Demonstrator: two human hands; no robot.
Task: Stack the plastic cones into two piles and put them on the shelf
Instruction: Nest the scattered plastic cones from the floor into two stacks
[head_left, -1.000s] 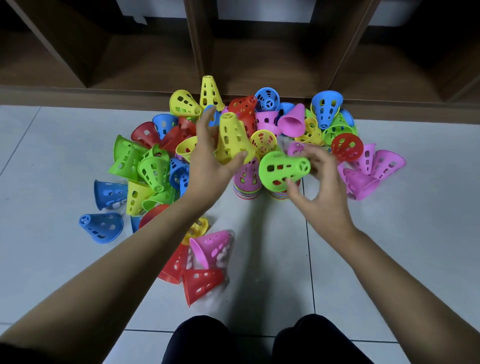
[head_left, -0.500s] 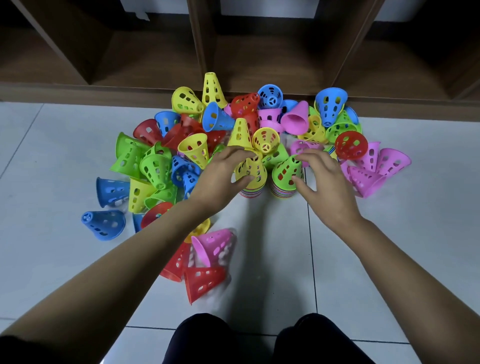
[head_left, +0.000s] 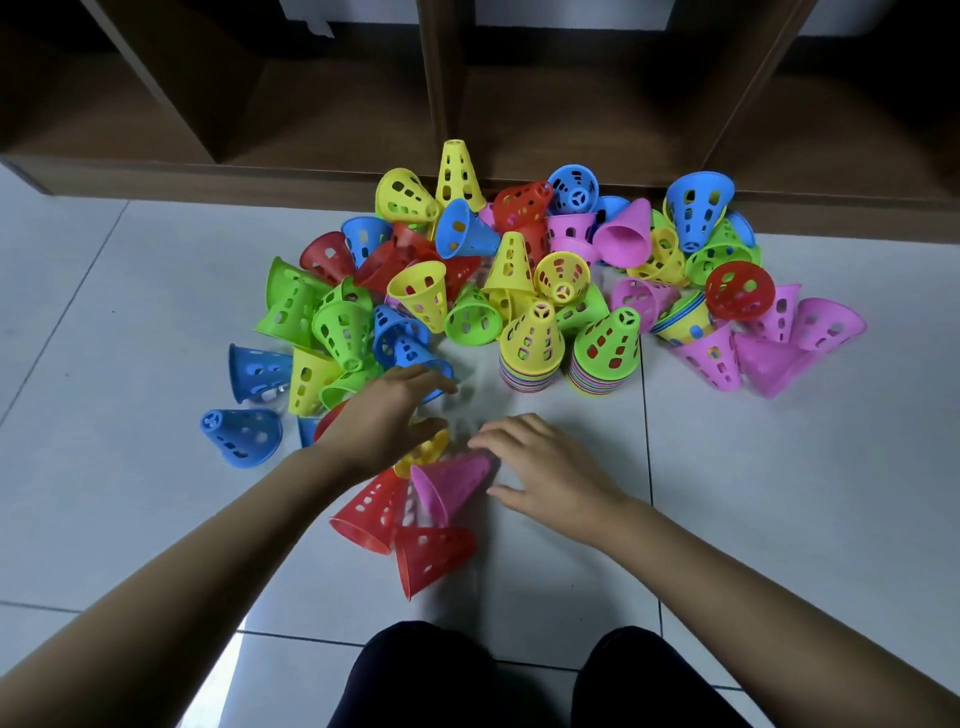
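Two stacked piles stand side by side on the tiled floor: one topped by a yellow cone (head_left: 532, 338), the other by a green cone (head_left: 608, 343). Loose cones in several colours lie scattered behind and to the left of them. My left hand (head_left: 384, 415) hovers with fingers stretched out over a yellow cone (head_left: 423, 451) and beside a blue cone (head_left: 410, 353), holding nothing. My right hand (head_left: 550, 467) lies low with spread fingers at the narrow end of a pink cone (head_left: 452, 483) lying on its side; fingers and thumb sit either side of its tip without gripping.
A brown wooden shelf (head_left: 447, 93) with open compartments runs along the back, its base right behind the cone heap. Two red cones (head_left: 374, 512) (head_left: 431, 556) lie near my knees (head_left: 415, 675). Bare tiles stretch left and right.
Both hands have let go of the yellow and green cones on top of the two piles and moved back toward me, down to the pink and yellow cones.
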